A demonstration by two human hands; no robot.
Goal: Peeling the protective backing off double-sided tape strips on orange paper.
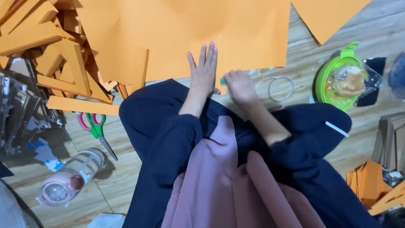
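Orange paper sheet [181, 38] lies spread on the wooden floor [303, 63], and the left hand [203, 71] presses flat on it, fingers released. The right hand [239, 85] is clenched on a small teal tool [222, 81] at the sheet's edge. Green-handled scissors [97, 131] lie well apart.

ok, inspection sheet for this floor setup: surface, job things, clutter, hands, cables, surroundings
Surface: wooden floor, person sitting on it.
Job things: large orange sheet; small teal object at its near edge, kind unclear.
Clutter: orange offcuts, red-and-green scissors, pink bottle on its side, tape ring, green lidded bowl.
Hands: left hand flat, fingers spread on the sheet; right hand curled at the teal object.
Cables: nothing seen.
Surroundings: more orange pieces and a grey stack at right.
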